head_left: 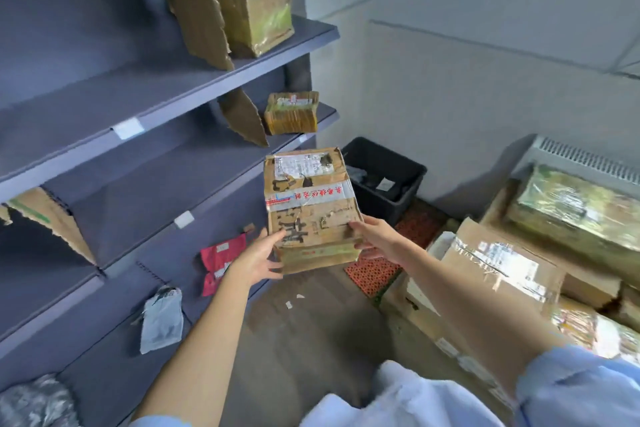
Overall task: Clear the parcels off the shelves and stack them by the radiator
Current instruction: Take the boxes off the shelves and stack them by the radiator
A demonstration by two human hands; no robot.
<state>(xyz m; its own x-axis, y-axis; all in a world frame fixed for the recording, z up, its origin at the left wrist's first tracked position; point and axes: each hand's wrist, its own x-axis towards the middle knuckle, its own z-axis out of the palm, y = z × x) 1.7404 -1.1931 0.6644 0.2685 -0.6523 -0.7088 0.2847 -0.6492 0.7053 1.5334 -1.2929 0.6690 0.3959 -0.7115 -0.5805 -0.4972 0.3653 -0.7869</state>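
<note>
A taped cardboard parcel with a white label is in the air in front of the grey shelves. My left hand grips its near left corner, and my right hand grips its near right edge. Two taped parcels remain at the shelves' right end: one on the upper shelf, a smaller one on the shelf below. A red pouch and a grey mailer bag lie on lower shelves. Stacked parcels sit at the right beside the radiator.
Torn cardboard dividers stand on the shelves. A black bin stands on the floor in the corner, with a red mat before it. A silvery wrapped bundle lies at the bottom left. Bare floor lies between shelves and stack.
</note>
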